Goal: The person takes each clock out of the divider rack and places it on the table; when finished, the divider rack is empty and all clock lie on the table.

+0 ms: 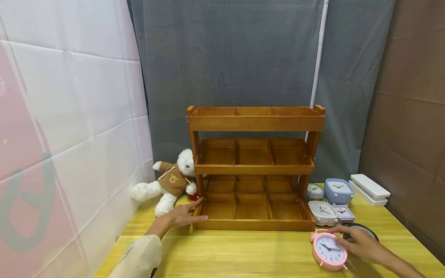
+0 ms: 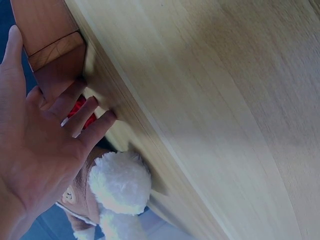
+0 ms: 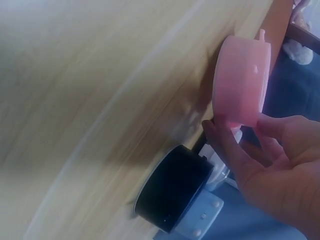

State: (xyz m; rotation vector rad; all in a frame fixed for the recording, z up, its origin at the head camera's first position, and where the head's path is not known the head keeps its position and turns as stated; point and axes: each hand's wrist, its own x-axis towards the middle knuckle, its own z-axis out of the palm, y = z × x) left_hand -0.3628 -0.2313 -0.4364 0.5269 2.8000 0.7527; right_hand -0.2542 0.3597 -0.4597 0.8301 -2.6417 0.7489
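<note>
At the front left corner of a brown wooden three-tier shelf [image 1: 257,225], my left hand [image 1: 180,215] touches the frame with its fingers spread. The left wrist view shows that hand [image 2: 45,145] beside the shelf's wooden corner [image 2: 60,60], thumb and fingers fairly straight. On the right, my right hand [image 1: 361,241] pinches the side of a pink round alarm clock [image 1: 329,251], its white dial facing up toward the head camera. Fingers and thumb of the right hand [image 3: 270,155] meet the edge of the pink clock [image 3: 240,80] in the right wrist view.
Several clocks stand right of the shelf: a blue one [image 1: 338,192], a white one [image 1: 322,213], a small lilac one [image 1: 343,213] and a black round one [image 1: 373,233]. Behind them lies a white box-like object [image 1: 370,188]. A white teddy bear [image 1: 172,181] leans left of the shelf.
</note>
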